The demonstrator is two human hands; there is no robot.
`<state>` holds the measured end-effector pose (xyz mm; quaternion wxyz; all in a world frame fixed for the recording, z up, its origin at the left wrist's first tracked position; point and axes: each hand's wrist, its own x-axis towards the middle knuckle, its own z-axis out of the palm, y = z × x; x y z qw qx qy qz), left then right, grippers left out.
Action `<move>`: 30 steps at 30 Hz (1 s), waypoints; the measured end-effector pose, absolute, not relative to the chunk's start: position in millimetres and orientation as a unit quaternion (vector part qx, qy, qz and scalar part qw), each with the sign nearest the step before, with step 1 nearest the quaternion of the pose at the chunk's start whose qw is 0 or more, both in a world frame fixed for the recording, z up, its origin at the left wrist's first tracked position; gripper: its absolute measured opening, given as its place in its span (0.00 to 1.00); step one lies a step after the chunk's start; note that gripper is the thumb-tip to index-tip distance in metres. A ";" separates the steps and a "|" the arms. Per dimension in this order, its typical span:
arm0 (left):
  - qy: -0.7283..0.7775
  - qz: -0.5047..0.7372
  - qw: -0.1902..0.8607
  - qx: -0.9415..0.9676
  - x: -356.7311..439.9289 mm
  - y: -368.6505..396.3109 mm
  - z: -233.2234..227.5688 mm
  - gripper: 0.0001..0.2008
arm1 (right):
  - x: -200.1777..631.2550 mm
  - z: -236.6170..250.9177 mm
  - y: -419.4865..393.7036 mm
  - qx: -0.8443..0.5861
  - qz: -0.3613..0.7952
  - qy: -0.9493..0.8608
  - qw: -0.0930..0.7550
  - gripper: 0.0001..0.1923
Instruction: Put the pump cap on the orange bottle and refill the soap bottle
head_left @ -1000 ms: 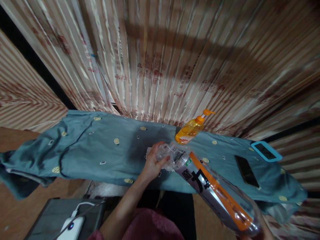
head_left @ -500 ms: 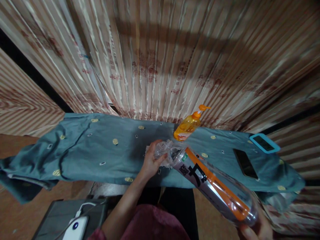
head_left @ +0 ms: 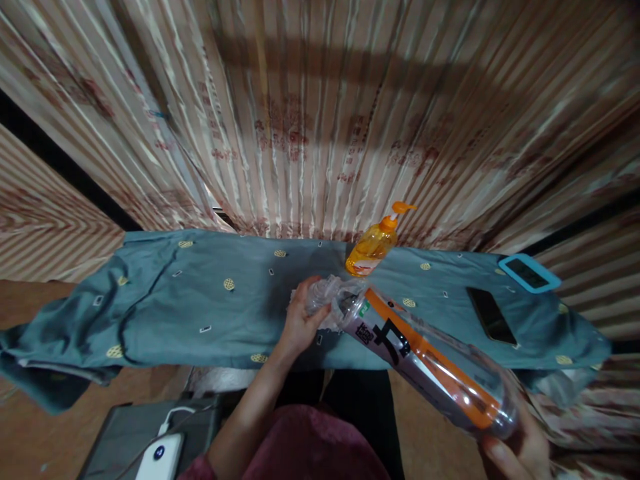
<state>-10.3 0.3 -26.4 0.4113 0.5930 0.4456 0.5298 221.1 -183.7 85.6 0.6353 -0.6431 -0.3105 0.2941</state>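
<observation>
- Striped, satiny curtains (head_left: 310,113) in cream and rust hang behind a long narrow surface draped with a teal cloth (head_left: 200,300) dotted with small yellow rounds; only the head view shows all this
- Same view: I hold a big clear plastic bottle (head_left: 425,363) on its side, slanting from the middle of the cloth down toward my right; an orange band and black characters run along its label
- My left hand (head_left: 300,320) is closed around the bottle's neck end, fingers curled over a crinkly clear bit there, just above the cloth; whether that end touches the cloth I cannot tell
- My right hand (head_left: 520,450) sits at the lower right edge of the view, cupping the bottle's base from beneath, fingers wrapped on it and partly cut off by the frame
- An orange pump bottle (head_left: 376,243) stands upright on the cloth just beyond the neck end, close to the curtains
- Further right on the cloth lie a dark phone (head_left: 491,315) and, near the corner, a second phone in a blue case (head_left: 529,273), the two apart from each other
- Down at my left, below the cloth, a white power bank (head_left: 159,457) with a cable rests on a dark grey box (head_left: 120,440)
- My sleeve (head_left: 310,453) at the bottom is dark red
</observation>
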 end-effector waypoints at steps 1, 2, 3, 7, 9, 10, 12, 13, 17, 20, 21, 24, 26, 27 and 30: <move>0.445 0.529 0.412 0.594 -10.6 0.5 -26.9 0.28 | 220.8 86.0 -183.6 -0.645 0.291 -0.307 0.636 0.51; 0.444 0.528 0.414 0.594 -10.7 0.7 -27.5 0.28 | 220.5 86.5 -183.7 -0.648 0.290 -0.302 0.636 0.51; 0.444 0.527 0.415 0.593 -10.8 0.9 -28.3 0.28 | 220.2 86.9 -184.0 -0.651 0.290 -0.298 0.635 0.52; 0.443 0.533 0.417 0.589 -10.4 1.5 -31.5 0.29 | 217.4 90.0 -185.6 -0.661 0.291 -0.298 0.624 0.53; 0.443 0.533 0.414 0.590 -10.3 1.6 -32.2 0.29 | 216.0 92.1 -185.8 -0.665 0.289 -0.300 0.620 0.53; 0.443 0.533 0.413 0.591 -10.4 1.6 -32.2 0.29 | 215.8 92.9 -185.6 -0.666 0.289 -0.304 0.617 0.52; 0.446 0.532 0.409 0.592 -10.5 1.5 -31.9 0.29 | 216.7 93.3 -185.0 -0.666 0.290 -0.308 0.615 0.51; 0.446 0.532 0.408 0.593 -10.6 1.4 -31.6 0.29 | 217.8 92.7 -184.7 -0.665 0.290 -0.308 0.615 0.51; 0.442 0.533 0.411 0.594 -9.9 0.8 -30.3 0.29 | 223.6 87.4 -184.5 -0.658 0.292 -0.314 0.619 0.50; 0.441 0.531 0.420 0.589 -9.1 0.4 -28.5 0.29 | 225.2 84.6 -185.4 -0.653 0.300 -0.311 0.622 0.50; 0.442 0.530 0.421 0.589 -8.9 0.2 -27.6 0.29 | 225.1 84.5 -185.5 -0.655 0.305 -0.301 0.622 0.51; 0.444 0.525 0.422 0.591 -9.3 -0.6 -24.4 0.28 | 224.9 85.5 -184.8 -0.665 0.309 -0.287 0.616 0.54; 0.446 0.524 0.423 0.590 -9.7 -1.0 -22.8 0.28 | 225.7 86.0 -183.8 -0.665 0.304 -0.291 0.617 0.55; 0.446 0.524 0.423 0.589 -9.9 -1.0 -22.3 0.28 | 226.4 86.1 -183.2 -0.663 0.303 -0.293 0.619 0.55; 0.444 0.527 0.424 0.587 -9.8 -0.8 -21.7 0.29 | 227.2 85.8 -182.0 -0.658 0.300 -0.294 0.626 0.55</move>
